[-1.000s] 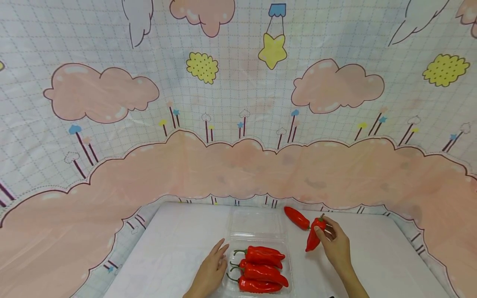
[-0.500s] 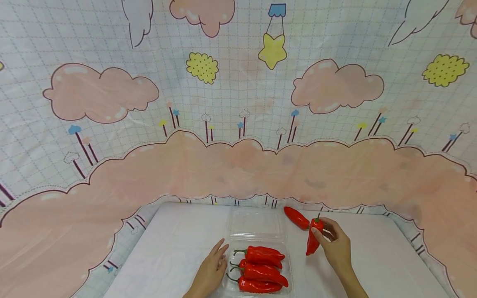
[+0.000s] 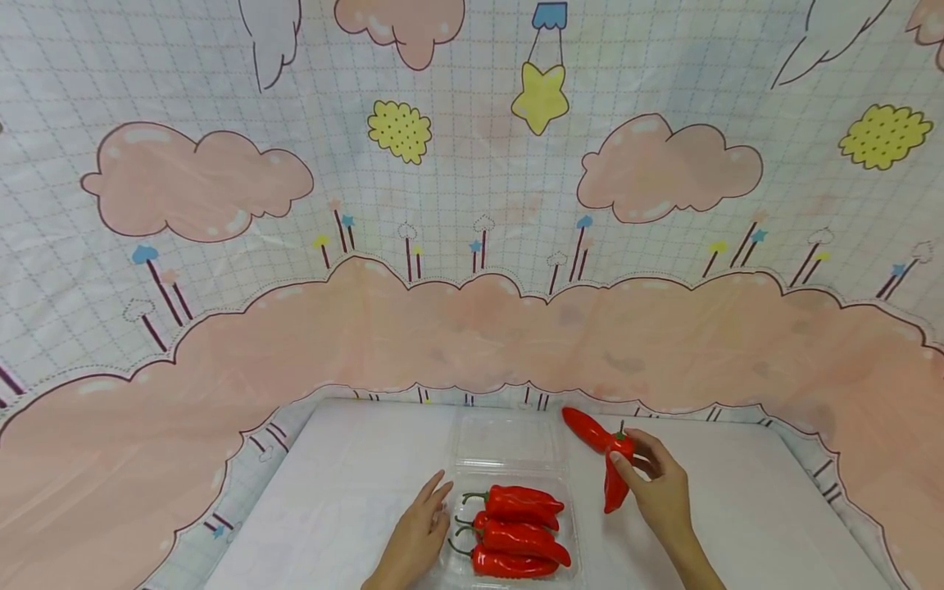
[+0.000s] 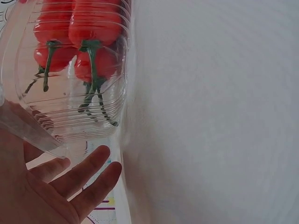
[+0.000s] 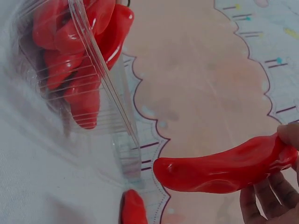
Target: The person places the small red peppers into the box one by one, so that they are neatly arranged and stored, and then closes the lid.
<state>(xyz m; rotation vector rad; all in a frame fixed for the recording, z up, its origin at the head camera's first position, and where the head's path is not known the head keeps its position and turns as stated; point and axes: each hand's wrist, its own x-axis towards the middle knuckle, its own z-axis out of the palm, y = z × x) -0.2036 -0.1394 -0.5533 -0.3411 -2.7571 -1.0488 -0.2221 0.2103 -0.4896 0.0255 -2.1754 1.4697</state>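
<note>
My right hand [image 3: 664, 488] pinches a red pepper [image 3: 618, 479] near its green stem, the tip hanging down. In the right wrist view this pepper [image 5: 219, 168] reaches out from the thumb and fingers [image 5: 268, 198]. Beside it on the table, a second loose pepper [image 3: 585, 428] lies toward the back. My left hand [image 3: 416, 533] is at the left side of a clear plastic box [image 3: 574, 545], its fingers spread in the left wrist view [image 4: 77, 182]. Several red peppers [image 3: 519, 537] lie in the box, stems to the left.
The box's clear lid [image 3: 507, 442] lies folded back toward the far edge of the white table [image 3: 354, 459]. A patterned cloth [image 3: 472, 336] with pink clouds rises behind the table and along its sides.
My right hand has moved slightly left and nearer with the pepper, which now hangs more upright. The left hand and the box have stayed in place.
</note>
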